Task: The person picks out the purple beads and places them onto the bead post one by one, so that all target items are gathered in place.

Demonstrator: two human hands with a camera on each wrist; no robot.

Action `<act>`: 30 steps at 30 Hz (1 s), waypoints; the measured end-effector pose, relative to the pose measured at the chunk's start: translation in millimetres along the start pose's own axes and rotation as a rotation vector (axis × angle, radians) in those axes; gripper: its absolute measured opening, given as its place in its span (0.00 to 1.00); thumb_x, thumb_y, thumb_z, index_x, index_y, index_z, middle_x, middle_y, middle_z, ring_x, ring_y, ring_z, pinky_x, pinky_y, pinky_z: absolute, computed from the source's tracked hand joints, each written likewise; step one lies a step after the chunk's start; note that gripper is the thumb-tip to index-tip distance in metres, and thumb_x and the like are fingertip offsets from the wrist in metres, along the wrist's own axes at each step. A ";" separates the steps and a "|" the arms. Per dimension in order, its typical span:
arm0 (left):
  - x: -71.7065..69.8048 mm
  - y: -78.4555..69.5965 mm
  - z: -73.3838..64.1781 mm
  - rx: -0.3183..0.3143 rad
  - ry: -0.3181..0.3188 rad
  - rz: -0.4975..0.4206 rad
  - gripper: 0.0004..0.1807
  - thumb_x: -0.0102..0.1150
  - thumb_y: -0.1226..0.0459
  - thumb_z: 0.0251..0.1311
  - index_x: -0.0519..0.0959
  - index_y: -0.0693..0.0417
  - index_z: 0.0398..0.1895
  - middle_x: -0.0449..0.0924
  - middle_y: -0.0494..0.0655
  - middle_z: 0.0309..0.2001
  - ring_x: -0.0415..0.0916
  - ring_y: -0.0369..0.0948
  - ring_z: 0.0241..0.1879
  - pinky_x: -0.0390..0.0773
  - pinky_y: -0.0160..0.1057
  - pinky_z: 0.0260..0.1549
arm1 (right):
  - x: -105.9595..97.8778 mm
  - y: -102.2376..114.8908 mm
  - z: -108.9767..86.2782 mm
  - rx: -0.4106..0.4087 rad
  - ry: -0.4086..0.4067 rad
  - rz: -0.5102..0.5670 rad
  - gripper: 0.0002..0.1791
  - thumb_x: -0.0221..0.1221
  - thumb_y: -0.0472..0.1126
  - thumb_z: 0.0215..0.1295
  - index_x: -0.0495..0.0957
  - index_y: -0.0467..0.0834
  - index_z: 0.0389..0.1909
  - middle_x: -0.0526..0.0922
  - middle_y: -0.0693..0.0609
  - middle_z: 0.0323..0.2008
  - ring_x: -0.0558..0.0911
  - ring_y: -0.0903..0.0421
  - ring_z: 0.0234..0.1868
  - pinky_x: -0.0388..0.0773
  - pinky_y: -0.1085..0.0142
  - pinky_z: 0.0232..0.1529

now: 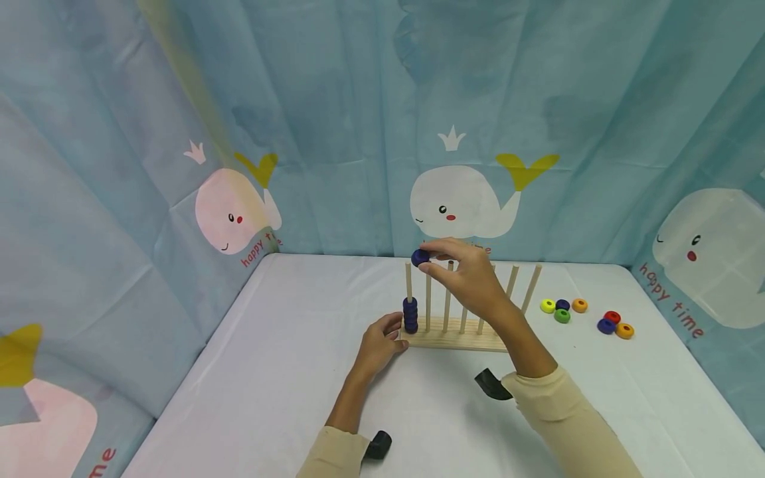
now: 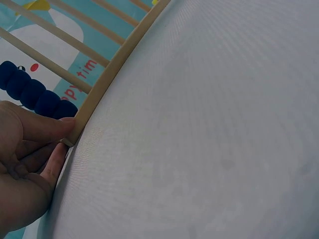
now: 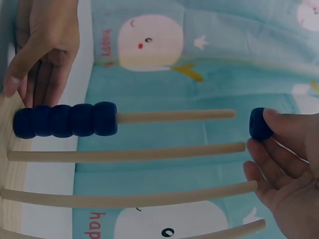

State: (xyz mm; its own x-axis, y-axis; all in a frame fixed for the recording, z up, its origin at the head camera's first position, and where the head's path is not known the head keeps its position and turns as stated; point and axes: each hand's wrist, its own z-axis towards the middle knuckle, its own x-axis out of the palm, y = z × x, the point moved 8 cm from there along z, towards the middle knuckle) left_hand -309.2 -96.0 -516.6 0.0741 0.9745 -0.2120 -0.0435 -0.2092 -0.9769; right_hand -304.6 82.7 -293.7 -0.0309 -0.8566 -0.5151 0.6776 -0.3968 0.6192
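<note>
My right hand (image 1: pixel 472 279) pinches a dark blue bead (image 1: pixel 420 257) between thumb and fingertips. In the right wrist view that bead (image 3: pixel 259 124) is just past the tip of the leftmost peg, apart from it. Several matching blue beads (image 1: pixel 410 315) are stacked on this peg down at the base. The wooden peg stand (image 1: pixel 457 340) has a row of upright pegs, and the others that show carry no beads. With thumb in front and fingers behind, my left hand (image 1: pixel 379 342) grips the left end of its base (image 2: pixel 94 99). My right forearm hides the base's right part.
Right of the stand lie two groups of loose beads: one with yellow (image 1: pixel 548 306), dark blue, orange and green (image 1: pixel 562 316) beads, another with red (image 1: pixel 611 317), blue and orange ones. A white-covered table (image 1: pixel 257 372) meets blue whale-print curtains (image 1: pixel 335 133) at its back and sides.
</note>
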 end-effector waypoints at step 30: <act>-0.1 -3.0 -2.4 -0.009 0.010 0.002 0.35 0.67 0.78 0.59 0.74 0.61 0.73 0.77 0.62 0.70 0.74 0.56 0.72 0.76 0.48 0.73 | 21.0 -1.4 8.4 -0.010 0.036 -0.047 0.18 0.71 0.37 0.68 0.86 0.40 0.58 0.90 0.48 0.48 0.87 0.50 0.51 0.87 0.53 0.51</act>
State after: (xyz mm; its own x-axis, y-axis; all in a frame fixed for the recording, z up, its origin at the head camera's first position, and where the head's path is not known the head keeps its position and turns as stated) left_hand -306.7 -95.7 -513.7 0.0838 0.9732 -0.2141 -0.0346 -0.2119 -0.9767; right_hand -312.4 62.4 -300.4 -0.0363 -0.8245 -0.5646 0.6836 -0.4326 0.5878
